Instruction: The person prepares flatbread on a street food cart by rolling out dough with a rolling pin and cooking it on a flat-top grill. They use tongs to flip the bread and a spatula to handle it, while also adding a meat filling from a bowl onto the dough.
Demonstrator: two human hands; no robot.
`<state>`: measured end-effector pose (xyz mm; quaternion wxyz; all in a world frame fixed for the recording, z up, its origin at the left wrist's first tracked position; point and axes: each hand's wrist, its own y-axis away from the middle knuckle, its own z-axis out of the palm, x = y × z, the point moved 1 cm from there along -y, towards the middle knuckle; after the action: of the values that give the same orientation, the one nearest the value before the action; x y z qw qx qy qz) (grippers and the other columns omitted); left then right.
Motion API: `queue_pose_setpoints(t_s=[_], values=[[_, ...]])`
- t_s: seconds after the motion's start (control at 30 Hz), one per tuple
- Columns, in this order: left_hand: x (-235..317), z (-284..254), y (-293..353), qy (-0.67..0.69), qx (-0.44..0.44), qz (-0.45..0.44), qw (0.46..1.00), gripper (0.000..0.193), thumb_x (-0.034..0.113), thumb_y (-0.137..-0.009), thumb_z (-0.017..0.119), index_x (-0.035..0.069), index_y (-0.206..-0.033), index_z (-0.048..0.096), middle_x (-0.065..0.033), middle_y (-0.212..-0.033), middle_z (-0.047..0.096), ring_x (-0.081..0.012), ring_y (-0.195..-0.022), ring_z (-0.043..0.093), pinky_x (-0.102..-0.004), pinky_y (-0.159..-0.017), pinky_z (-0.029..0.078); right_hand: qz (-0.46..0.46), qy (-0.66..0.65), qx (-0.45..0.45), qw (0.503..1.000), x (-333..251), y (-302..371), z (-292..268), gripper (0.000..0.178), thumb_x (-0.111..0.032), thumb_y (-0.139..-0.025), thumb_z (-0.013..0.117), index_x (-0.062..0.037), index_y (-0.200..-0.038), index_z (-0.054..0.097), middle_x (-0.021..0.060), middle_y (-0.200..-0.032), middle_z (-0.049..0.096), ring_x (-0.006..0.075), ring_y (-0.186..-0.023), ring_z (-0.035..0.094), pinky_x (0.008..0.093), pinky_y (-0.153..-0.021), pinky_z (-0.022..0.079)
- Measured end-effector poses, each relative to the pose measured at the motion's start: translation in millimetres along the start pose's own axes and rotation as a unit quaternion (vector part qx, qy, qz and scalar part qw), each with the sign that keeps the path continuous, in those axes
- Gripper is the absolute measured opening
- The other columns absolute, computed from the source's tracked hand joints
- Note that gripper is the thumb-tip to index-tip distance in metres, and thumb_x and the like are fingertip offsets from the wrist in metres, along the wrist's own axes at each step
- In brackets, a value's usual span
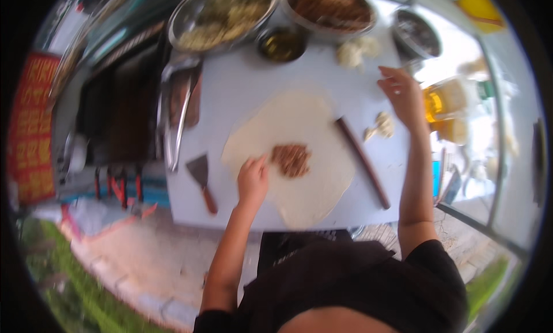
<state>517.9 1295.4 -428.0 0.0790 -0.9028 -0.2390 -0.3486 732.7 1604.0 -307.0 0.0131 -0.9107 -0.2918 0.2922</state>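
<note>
A broad, thin sheet of dough (314,198) lies on the white table, with a patch of brown minced filling (291,160) near its middle. My left hand (253,180) is over the sheet, its fingers drawn together beside the filling's left edge. Whatever those fingers may hold is hidden. My right hand (401,94) is raised at the right of the table, fingers curved and apart, with nothing visible in them. Below it are small lumps of dough (384,124). A dark rolling pin (363,163) rests along the sheet's right side.
At the back stand a metal bowl of pale shredded filling (224,16), a metal bowl of brown filling (331,10), a small oil bowl (282,44) and a dark bowl (416,33). A scraper (200,174) and metal tray (173,111) lie left. Yellow oil bottles (440,105) stand right.
</note>
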Motion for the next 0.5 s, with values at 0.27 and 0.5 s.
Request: queue_pose_setpoints(t_s=[0.27,0.5], values=[[-3,-48,29,0.064,-0.018,-0.005,0.998,0.031,-0.002,-0.076,0.059,0.001,-0.106,0.064,-0.0109,-0.074,0.057,-0.0251,-0.068,0.057,-0.0345,-0.064,0.047,0.178,0.294,0.071,0.936,213,-182,-34,0.023,-0.02,-0.084,0.059,-0.0079,-0.102,0.067,0.0212,-0.098,0.064,0.0354,-0.095,0.062,0.0432,-0.081,0.048],[-21,-61,76,-0.017,-0.009,-0.075,0.997,0.027,0.011,-0.08,0.063,0.006,-0.106,0.065,-0.0098,-0.078,0.061,-0.0234,-0.07,0.06,-0.0338,-0.066,0.049,0.281,0.287,-0.203,0.893,261,-228,-2,0.037,-0.023,-0.079,0.066,-0.0033,-0.11,0.065,0.0172,-0.12,0.059,0.0337,-0.117,0.052,0.0431,-0.095,0.044]])
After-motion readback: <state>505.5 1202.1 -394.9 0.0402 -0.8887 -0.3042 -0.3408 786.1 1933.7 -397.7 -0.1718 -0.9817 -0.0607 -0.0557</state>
